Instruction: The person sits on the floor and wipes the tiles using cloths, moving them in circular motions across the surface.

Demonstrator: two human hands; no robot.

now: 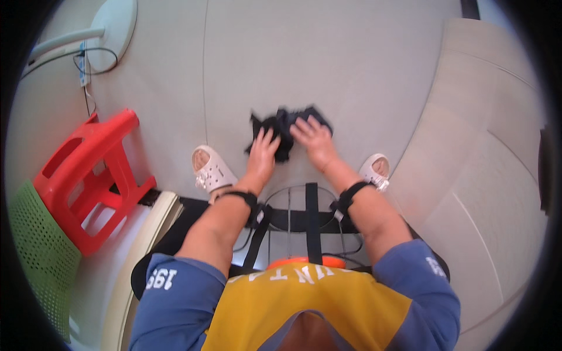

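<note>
On the pale floor in front of me lies a crumpled black cloth point(284, 147), touching or overlapping a second dark fabric piece point(322, 117) to its right. Both look slightly blurred, and I cannot tell what kind of garment they are. My left hand point(262, 155) is palm down on the black cloth, its fingers apart. Over the near side of the dark piece, my right hand point(315, 140) lies flat with spread fingers. Neither hand is visibly gripping fabric. Black bands circle both forearms.
A red plastic stool point(105, 134) and a green perforated plastic panel point(41, 245) are at left. Beyond them are a white round stand base point(116, 26), a power strip point(83, 72) and a black cable. A beige sofa point(465, 175) lines the right. My clogs point(217, 169) flank the cloths.
</note>
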